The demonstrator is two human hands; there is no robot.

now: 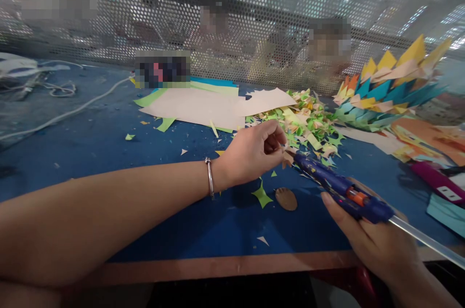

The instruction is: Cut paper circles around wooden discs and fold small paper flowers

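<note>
My right hand (385, 240) is wrapped round a dark blue hot glue gun (337, 187), and a clear glue stick (428, 240) sticks out of its back end. The gun's nozzle points left and meets the fingertips of my left hand (254, 150). Those fingers are pinched together on a small pale piece of paper (286, 159), mostly hidden by the fingers and nozzle. Below them on the blue table (174, 225) lie a brown oval piece (286, 199) with a notched edge and a green star-shaped paper piece (262, 195).
Behind my hands is a heap of small folded papers (308, 119). Large pale sheets (203, 104) lie to its left. A layered paper piece with colored points (392, 85) stands at right, near a purple tool (438, 182). A white cord (83, 102) crosses the left side.
</note>
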